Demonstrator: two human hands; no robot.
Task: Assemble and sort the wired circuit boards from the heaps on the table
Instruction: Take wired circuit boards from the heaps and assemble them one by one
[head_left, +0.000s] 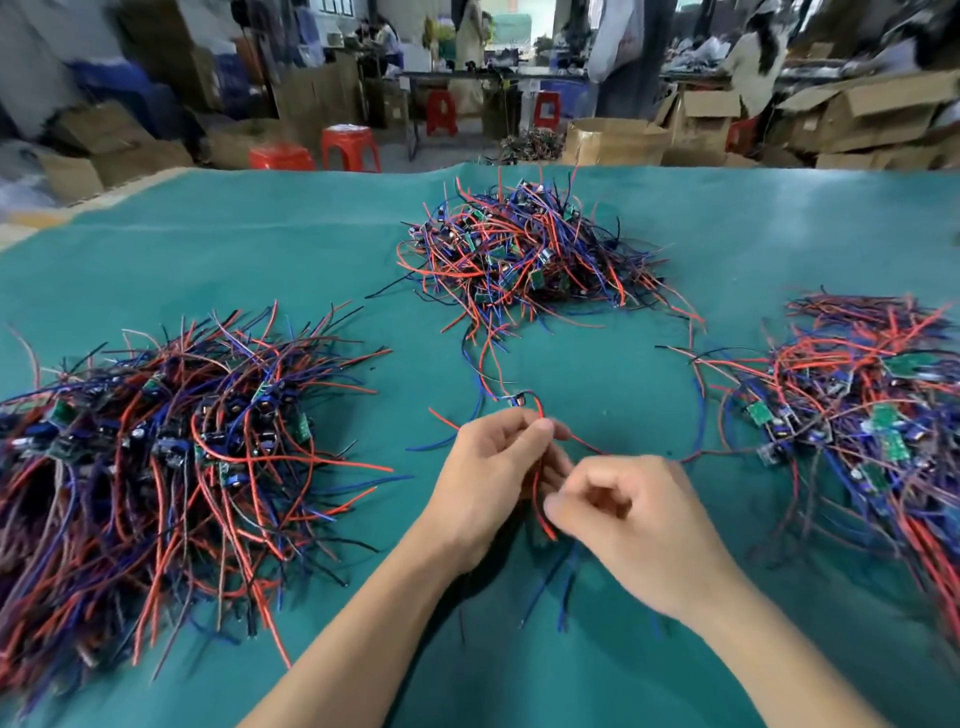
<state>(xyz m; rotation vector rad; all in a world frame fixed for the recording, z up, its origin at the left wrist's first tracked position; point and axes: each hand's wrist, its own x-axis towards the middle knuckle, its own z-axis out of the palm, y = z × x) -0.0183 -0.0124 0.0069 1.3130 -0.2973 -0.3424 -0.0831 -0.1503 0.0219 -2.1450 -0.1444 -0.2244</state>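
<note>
Lighting and picture quality: bright, even, diffuse light; wide-angle view.
Soft shadows lie under both forearms on the teal cloth-covered table (260, 249); background cardboard boxes (878, 111) and frame edges smear with blur; far table edge bows.

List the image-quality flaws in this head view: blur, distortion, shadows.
Head view: the background workshop is smeared by motion blur; the right heap and left heap blur toward the edges; wide-angle distortion bows the green table far edge; the hands, left and right, stay fairly sharp, casting soft shadows.

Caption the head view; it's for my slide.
Two hands hold red wires among three heaps on a green table.
</note>
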